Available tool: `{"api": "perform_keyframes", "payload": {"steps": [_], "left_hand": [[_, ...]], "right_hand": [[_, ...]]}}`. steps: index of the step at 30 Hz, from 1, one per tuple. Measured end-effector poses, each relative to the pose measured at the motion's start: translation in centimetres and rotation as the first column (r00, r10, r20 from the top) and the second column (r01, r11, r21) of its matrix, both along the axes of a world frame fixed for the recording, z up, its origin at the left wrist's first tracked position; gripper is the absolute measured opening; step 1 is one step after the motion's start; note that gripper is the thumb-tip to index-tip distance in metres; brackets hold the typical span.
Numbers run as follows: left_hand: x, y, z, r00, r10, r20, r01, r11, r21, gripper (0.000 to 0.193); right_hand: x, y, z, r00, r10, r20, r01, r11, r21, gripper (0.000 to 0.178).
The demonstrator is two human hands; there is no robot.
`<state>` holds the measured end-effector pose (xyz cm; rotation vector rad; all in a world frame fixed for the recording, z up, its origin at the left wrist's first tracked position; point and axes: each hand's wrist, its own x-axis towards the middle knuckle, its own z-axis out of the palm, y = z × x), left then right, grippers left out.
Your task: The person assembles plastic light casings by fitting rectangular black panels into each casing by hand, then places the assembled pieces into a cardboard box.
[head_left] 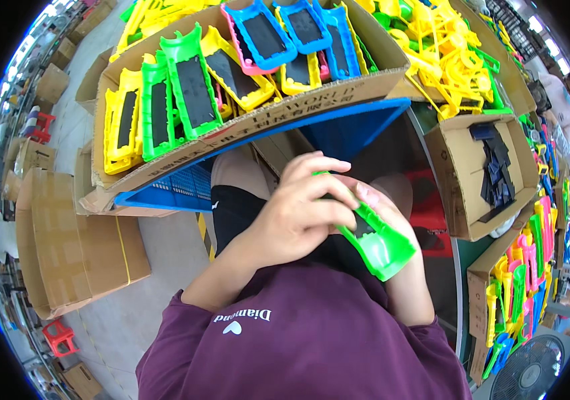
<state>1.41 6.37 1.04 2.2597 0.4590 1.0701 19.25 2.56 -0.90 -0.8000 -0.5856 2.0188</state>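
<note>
Green plastic shell [386, 252] gripped in both hands, tilted over the lap.
Likely light, fairly stiff, glossy so maybe slippery; thin walls could flex, best held by the long side edges, off the dark insert [363, 229]. Shell sits between the hands: left hand [293, 210] curled over its upper part, right hand [390, 208] cradling behind, flared end free, toward the torso.
</note>
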Motion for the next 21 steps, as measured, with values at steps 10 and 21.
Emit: {"api": "perform_keyframes", "payload": {"steps": [10,21], "left_hand": [[0.0,-2.7,-0.2,0.869,0.318,0.38,0.253,0.376,-0.891,0.035],[0.8,-3.2,1.0,0.859,0.512,0.004,-0.465,0.785,-0.409,0.033]], "right_hand": [[-3.2,0.8,1.9,0.806,-0.491,0.33,0.369,0.853,0.368,0.033],[-5.3,3.2,6.0,0.828,-0.459,0.322,0.192,0.772,0.606,0.027]]}}
